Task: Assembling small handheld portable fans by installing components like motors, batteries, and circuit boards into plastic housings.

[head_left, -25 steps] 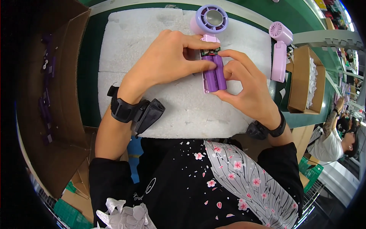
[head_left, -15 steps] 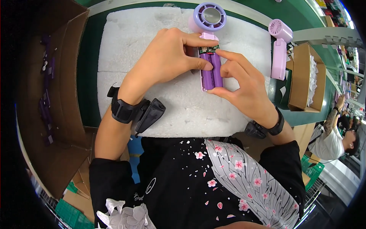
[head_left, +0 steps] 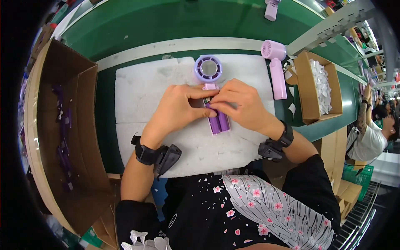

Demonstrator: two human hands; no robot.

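Moved since earlier: both hands have shifted far-ward and closer together over the fan handle; right hand now lies across the top of the cells instead of cupping them from the right side; camera view has tilted, more of the green belt shows.
Left hand: left hand [head_left: 179,109] curled, thumb and forefinger pinched on the upper part of the purple battery pack [head_left: 219,121], just under the fan head.
Right hand: right hand [head_left: 241,106] half closed, fingertips pressing on the same spot from the right; touches the left fingers there.
Work piece: open purple handheld fan [head_left: 208,71], round head far, handle near, lying flat on the white foam pad [head_left: 141,96], mid-pad.
Battery pack: two purple cells side by side, seated along the handle; lower ends stick out near of the hands; small circuit board at the top mostly hidden by fingers.
Done so far (judgement): cells look laid into the handle shell; head part already in place.
Left to do (judgement): top end with board and wiring looks not yet tucked in; no cover on the handle, so closing is not yet done.
Cannot tell: whether wires are connected, fingers hide it.
Nearby: finished pink fan [head_left: 276,66] on the pad's right edge; cardboard box of white pieces [head_left: 318,85] further right; big cardboard box [head_left: 62,137] with purple parts on the left; green belt [head_left: 166,25] far.
Other person: sits at far right, apart from this work.
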